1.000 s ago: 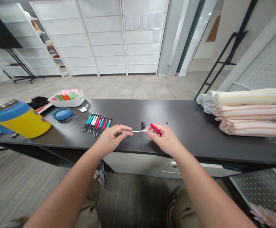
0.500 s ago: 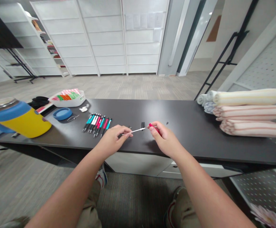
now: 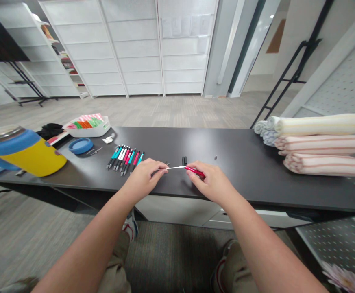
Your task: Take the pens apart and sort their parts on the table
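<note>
My left hand (image 3: 145,176) pinches a thin white pen refill (image 3: 175,167) at its left end, holding it level above the black table (image 3: 244,179). My right hand (image 3: 212,182) grips a red pen barrel (image 3: 194,171), whose open end meets the refill's right tip. A small black pen part (image 3: 184,160) lies on the table just behind the refill. A row of several teal, pink and white pens (image 3: 125,156) lies to the left of my left hand.
A yellow and blue jug (image 3: 21,152) stands at the table's left end, with a blue ring (image 3: 80,145) and a white tray of coloured items (image 3: 87,125) behind it. Rolled striped towels (image 3: 320,144) are stacked at the right. A tiny dark piece (image 3: 215,158) lies behind my right hand.
My right hand turned the red barrel level and brought it to the refill's tip; half a second ago they were apart. My left hand barely moved.
</note>
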A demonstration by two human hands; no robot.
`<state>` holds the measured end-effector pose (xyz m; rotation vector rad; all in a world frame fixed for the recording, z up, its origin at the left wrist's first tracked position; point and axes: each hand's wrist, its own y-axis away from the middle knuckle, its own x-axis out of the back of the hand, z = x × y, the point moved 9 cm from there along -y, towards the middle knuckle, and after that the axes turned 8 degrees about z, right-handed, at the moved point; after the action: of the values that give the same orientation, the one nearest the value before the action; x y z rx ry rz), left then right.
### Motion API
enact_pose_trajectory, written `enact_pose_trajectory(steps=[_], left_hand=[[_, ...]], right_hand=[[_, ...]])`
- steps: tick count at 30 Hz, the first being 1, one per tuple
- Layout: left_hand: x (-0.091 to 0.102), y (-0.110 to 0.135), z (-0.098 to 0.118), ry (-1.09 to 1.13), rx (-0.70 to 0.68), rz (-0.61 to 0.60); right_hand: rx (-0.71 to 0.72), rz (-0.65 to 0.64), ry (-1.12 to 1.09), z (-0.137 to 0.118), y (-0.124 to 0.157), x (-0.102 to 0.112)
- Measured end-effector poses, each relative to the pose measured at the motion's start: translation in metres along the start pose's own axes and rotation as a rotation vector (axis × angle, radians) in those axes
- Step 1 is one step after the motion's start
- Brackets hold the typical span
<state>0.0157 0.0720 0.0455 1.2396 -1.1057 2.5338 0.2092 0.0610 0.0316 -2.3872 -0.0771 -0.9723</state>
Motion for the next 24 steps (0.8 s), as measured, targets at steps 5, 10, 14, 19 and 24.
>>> enact_pose_trajectory(steps=[5, 10, 14, 19, 24], left_hand=[[0.0, 0.0, -0.002, -0.004, 0.014, -0.003], [0.0, 0.001, -0.004, -0.014, 0.004, -0.006], [-0.004, 0.001, -0.003, -0.04, -0.029, -0.026], [-0.009, 0.001, 0.002, -0.091, -0.086, -0.066], [-0.012, 0.004, 0.02, -0.129, -0.209, -0.063]], right_hand=[[-0.017, 0.017, 0.014, 0.001, 0.0, 0.003], [-0.021, 0.023, 0.015, 0.0, 0.0, 0.004], [0.005, 0.007, 0.029, -0.001, 0.0, 0.0], [0.082, -0.035, 0.063, -0.003, 0.004, -0.008], [0.137, -0.074, 0.122, -0.01, 0.007, -0.017]])
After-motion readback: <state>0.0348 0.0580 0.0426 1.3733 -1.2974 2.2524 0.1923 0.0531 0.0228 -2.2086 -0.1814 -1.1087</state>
